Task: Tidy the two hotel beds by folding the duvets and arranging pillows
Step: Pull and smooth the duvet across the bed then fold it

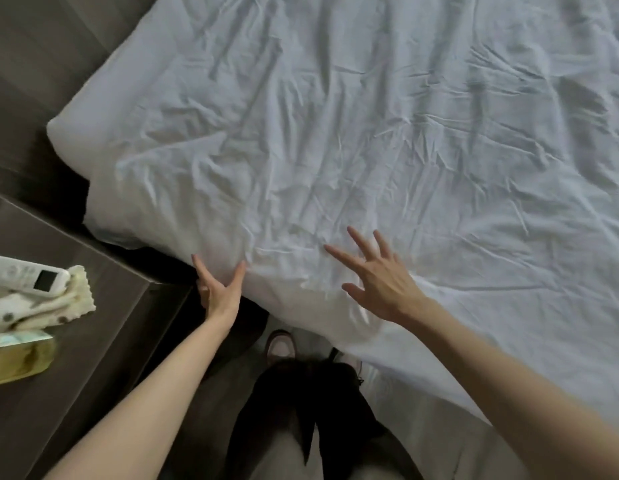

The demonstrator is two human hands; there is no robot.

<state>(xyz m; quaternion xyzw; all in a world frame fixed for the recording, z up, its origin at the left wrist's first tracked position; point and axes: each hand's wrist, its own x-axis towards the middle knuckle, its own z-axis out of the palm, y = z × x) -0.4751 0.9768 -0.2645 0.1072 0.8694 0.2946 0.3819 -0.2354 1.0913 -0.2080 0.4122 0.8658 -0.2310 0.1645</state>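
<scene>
Covering the whole bed surface in view: 1 white duvet [336,133], heavily creased, its rounded corner at upper left and its near edge hanging down toward the person's feet.

Item 2: left hand [218,296], set against the near side edge of the duvet close to its lower-left corner. Thumb and forefinger are spread wide in a V and touch the fabric. The remaining fingers [203,289] are bent slightly behind, and nothing is gripped.

Item 3: right hand [381,282], back upward, lying over the top of the duvet just to the right of the left hand. Its fingers [358,239] are straight and fanned apart, holding nothing. Whether the palm rests on the cloth or sits just above it cannot be told.

Item 4: 2 bare forearms, reaching in from the bottom of the view.

Item 5: dark trousers [301,393] and 1 pale shoe [280,344], between the arms, at the foot of the hanging duvet edge.

Item 6: dark wood-grain worktop [93,323], just left of the bed. It carries 1 white remote control [24,277] with a small screen, which lies on 1 cream spotted cloth [41,306]. Next to the cloth, at the frame edge, stands 1 yellow-green box [20,358].

Item 7: dark wood-grain panelling [31,64], upper left, beyond the duvet corner.
</scene>
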